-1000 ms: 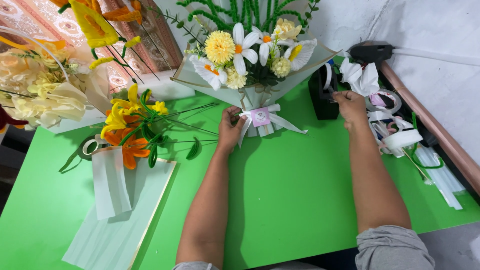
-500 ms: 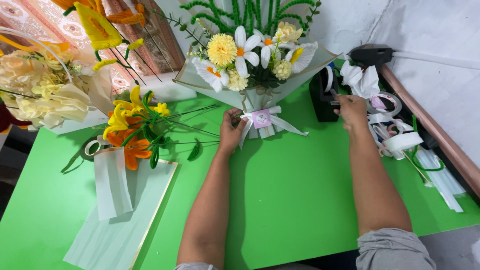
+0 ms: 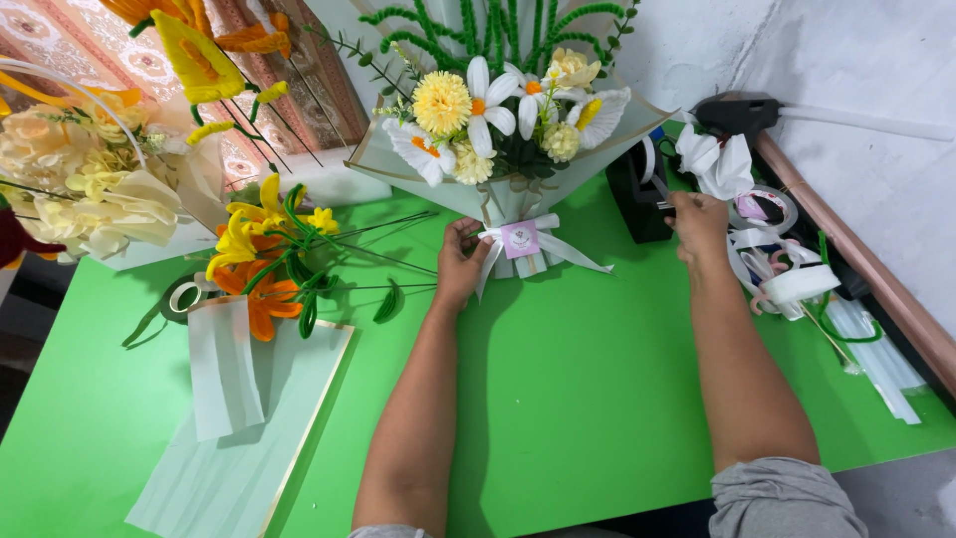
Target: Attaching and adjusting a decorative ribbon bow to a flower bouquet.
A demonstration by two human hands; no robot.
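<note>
Bouquet (image 3: 508,130) gripped by left hand (image 3: 460,261); right hand (image 3: 697,221) at tape dispenser (image 3: 637,189).

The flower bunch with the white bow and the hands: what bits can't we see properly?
- Head view: the bouquet top is cut off by the upper edge.
- Left hand fingertips hide behind the white ribbon bow.
- Right hand covers whatever it pinches beside the black tape dispenser; too small to tell.
- The bow's little tag is blurred.
</note>
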